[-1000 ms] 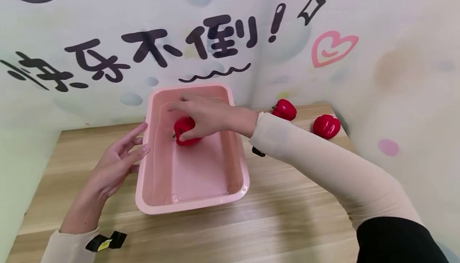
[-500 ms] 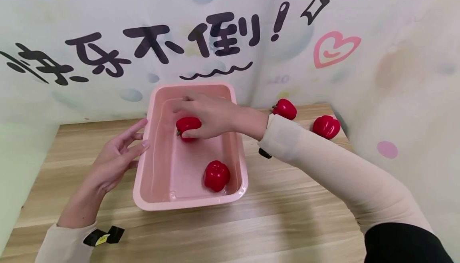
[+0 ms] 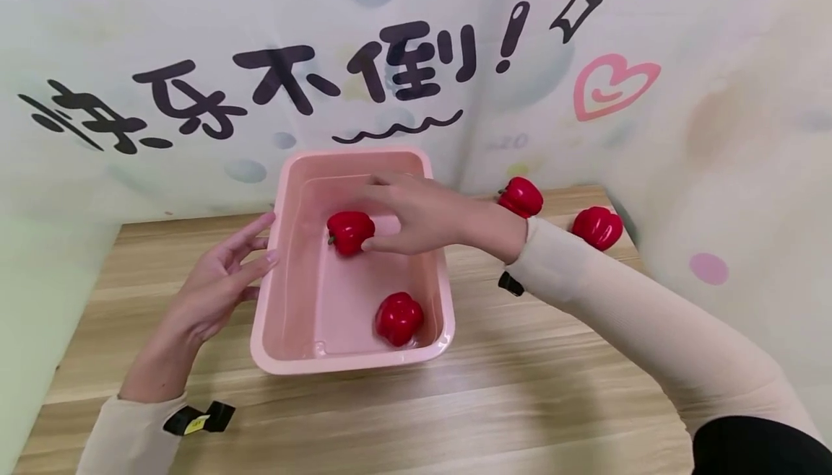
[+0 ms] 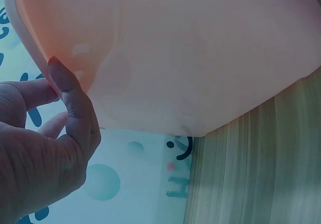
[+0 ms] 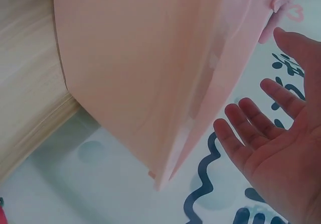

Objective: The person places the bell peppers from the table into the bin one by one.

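Note:
A pink plastic tub [image 3: 354,368] stands on the wooden table. Inside it lie two red bell peppers: one [image 3: 351,232] toward the back, stem facing left, and another [image 3: 399,318] in the front right corner. My left hand [image 3: 217,284] holds the tub's left rim, thumb and fingertips at the edge; the left wrist view shows the thumb [image 4: 70,86] against it. My right hand [image 3: 422,215] is over the back right of the tub, thumb tip close beside the rear pepper. In the right wrist view, its spread, slightly bent fingers [image 5: 248,121] hold nothing.
Two more red bell peppers, one [image 3: 521,197] behind the right forearm and one [image 3: 598,228] farther right, lie near the table's back edge. A printed wall sheet [image 3: 487,121] with dark lettering rises right behind the tub.
My right hand has drawn back to the right, leaving the rear pepper in the tub. The front pepper, out of sight a second ago, now shows. My left hand stays at the rim.

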`<state>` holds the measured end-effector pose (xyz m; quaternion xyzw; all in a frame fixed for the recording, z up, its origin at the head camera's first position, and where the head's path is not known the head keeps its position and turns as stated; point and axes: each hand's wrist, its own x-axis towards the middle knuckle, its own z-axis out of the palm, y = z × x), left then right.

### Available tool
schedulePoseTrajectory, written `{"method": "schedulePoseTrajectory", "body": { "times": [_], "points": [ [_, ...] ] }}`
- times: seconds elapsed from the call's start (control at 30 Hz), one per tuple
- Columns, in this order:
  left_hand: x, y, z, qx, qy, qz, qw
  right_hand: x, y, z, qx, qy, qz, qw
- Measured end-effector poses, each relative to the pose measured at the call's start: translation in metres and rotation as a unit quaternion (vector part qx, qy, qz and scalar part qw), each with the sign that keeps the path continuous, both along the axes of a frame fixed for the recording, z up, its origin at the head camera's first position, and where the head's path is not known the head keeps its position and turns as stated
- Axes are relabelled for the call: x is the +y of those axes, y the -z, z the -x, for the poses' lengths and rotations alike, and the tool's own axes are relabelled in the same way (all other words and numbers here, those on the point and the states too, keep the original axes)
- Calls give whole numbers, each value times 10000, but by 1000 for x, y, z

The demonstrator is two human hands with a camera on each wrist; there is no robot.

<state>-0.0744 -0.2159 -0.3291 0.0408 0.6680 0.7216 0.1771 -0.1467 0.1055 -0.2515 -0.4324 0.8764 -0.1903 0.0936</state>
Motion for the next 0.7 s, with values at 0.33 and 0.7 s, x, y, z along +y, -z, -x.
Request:
{"method": "schedulePoseTrajectory", "body": {
  "times": [0.33,0.7],
  "points": [
    [2,-2,-1,-74,-75,146,9998,33,10,-13,-112,348,326,9988],
    [3,-3,-1,-34,-55,142,9999,65,7,-21,-133,1022,612,9928]
  ]
}}
